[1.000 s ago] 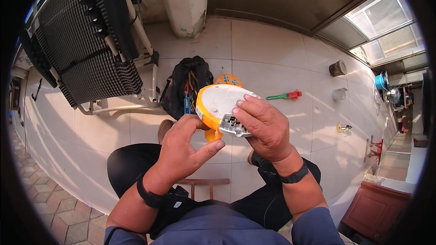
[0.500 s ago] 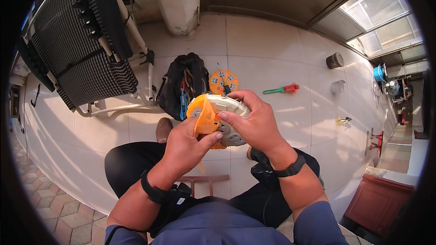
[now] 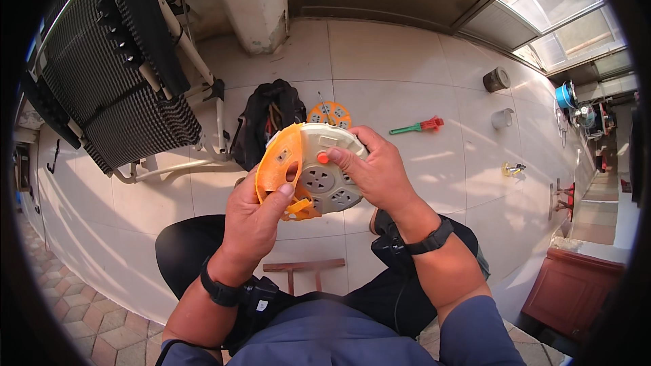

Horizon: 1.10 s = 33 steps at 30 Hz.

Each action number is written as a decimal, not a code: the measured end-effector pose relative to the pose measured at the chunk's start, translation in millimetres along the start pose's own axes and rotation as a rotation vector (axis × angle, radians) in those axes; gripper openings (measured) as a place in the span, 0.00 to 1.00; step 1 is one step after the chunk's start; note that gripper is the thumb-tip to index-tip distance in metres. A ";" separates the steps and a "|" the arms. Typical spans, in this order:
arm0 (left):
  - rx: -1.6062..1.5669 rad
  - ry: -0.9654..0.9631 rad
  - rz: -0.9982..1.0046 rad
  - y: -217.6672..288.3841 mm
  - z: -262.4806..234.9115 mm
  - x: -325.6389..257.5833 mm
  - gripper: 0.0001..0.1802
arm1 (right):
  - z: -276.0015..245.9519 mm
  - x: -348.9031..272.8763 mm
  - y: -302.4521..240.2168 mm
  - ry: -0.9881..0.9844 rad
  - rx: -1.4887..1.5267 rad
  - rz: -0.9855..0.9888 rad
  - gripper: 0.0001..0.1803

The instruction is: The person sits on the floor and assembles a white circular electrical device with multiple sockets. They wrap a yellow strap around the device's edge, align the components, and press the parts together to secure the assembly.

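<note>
- Since 0.5 s ago: round off-white plastic socket unit tipped, more of its socket face in view; thin orange plastic cover now spread flatter at its 9 o'clock.
- Unit is held up between both hands, above pale tiled floor.
- Left hand, 8 o'clock: fingers pinching cover, thumb on top.
- Right hand, 3 o'clock: fingers grasping unit's rim, thumb by round red-orange button.
- From unit: black fabric bag at 10–11, orange perforated disc at 12, green-and-red tool at 2.
</note>
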<state>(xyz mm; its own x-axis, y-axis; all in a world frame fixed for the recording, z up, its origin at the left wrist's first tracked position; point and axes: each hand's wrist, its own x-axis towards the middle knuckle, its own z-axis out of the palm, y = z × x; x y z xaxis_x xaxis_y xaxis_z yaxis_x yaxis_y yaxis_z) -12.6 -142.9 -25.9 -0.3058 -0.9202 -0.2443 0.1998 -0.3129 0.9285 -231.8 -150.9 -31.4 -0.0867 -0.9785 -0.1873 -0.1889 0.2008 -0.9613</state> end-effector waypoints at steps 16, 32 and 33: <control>-0.378 0.260 -0.195 6.5 0.3 16.9 0.14 | 8.4 -3.1 14.2 0.047 0.218 0.056 0.35; -0.356 0.128 -0.105 6.0 22.3 11.0 0.24 | 17.4 -13.7 14.7 0.057 0.704 0.167 0.25; -0.284 0.075 -0.136 3.8 23.7 8.6 0.25 | 16.3 -12.6 15.1 0.077 0.691 0.161 0.25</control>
<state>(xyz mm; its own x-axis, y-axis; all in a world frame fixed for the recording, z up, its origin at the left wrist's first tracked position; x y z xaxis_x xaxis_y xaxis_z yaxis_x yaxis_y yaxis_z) -36.5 -146.5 -17.9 -0.2806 -0.8767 -0.3908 0.4164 -0.4780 0.7734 -217.6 -136.3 -46.9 -0.1347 -0.9279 -0.3476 0.4932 0.2415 -0.8357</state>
